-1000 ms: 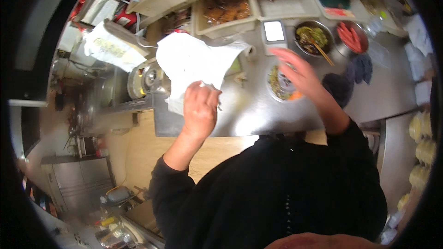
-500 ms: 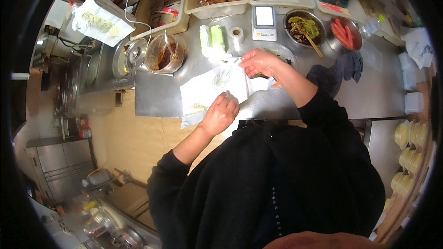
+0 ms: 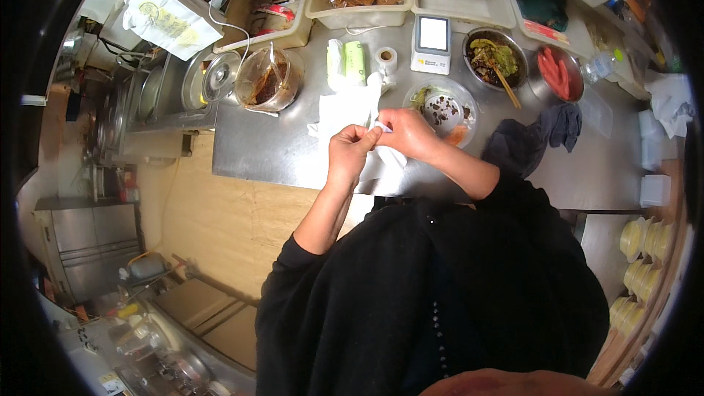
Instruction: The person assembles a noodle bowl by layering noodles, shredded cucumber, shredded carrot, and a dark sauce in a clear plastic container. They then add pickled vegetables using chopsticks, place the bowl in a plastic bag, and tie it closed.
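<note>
A white plastic bag point(image 3: 341, 111) lies bunched over the front part of the steel worktable. My left hand point(image 3: 349, 148) pinches it with thumb and fingers pressed together. Right against those fingertips, my right hand point(image 3: 405, 132) grips the bag too, and a small white end sticks out between the hands. Just beyond my right hand stands a clear round plastic bowl point(image 3: 473, 119) with dark bits, greens and something orange inside. A green and white packet point(image 3: 355, 63) and a white roll point(image 3: 386, 59) are behind the bag.
A small scale-like device point(image 3: 431, 42) with a screen stands at the back. Metal bowls hold greens with chopsticks point(image 3: 507, 88) and red sausage-like pieces point(image 3: 554, 70). A dark cloth point(image 3: 513, 139) lies at right, a clear tub of brown sauce point(image 3: 270, 88) at left.
My hands were apart on the bag and have come together, the left moving up and the right moving toward me. The bag is more gathered, and the clear bowl shows more fully.
</note>
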`<action>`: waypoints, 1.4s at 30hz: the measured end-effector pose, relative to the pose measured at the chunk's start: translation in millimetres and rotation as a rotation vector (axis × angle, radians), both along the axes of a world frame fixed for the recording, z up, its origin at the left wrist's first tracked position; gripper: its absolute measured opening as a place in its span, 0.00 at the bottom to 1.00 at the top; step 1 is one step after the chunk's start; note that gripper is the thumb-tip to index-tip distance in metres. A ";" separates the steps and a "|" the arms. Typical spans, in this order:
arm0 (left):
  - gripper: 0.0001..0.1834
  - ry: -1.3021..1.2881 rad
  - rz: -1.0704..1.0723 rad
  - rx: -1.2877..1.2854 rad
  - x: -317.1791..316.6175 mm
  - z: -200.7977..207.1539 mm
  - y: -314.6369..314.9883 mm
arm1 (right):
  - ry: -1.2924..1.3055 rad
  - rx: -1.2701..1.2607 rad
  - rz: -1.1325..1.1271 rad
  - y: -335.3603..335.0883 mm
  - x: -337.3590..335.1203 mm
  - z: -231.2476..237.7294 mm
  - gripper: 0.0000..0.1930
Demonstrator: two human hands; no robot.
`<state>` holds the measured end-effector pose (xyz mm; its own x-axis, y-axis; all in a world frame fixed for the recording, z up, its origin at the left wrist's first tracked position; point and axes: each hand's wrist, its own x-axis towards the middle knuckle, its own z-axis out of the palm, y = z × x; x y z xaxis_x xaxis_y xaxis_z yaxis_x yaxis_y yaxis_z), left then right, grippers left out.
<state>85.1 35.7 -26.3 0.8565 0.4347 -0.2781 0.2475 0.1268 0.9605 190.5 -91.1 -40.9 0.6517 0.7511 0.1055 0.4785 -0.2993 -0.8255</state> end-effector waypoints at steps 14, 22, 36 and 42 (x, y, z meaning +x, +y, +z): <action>0.11 0.448 0.343 0.988 -50.2 -41.9 93.5 | 1.349 1.053 -0.190 -52.9 30.2 24.2 0.05; 0.16 -0.162 -0.125 1.242 -3.4 19.0 32.2 | 0.947 0.671 0.136 -19.5 2.8 40.5 0.06; 0.04 -0.347 0.356 1.648 -49.5 41.5 59.1 | -0.368 0.165 -0.044 -44.0 29.7 93.6 0.13; 0.12 -0.200 0.524 0.237 -39.7 41.6 58.2 | -0.344 0.121 -0.163 -27.6 67.8 72.5 0.19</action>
<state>45.4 93.9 15.4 0.5371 0.8432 0.0224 0.0216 -0.0403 0.9990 258.2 -118.7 31.6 0.6729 0.6093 0.4194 0.6871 -0.3049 -0.6594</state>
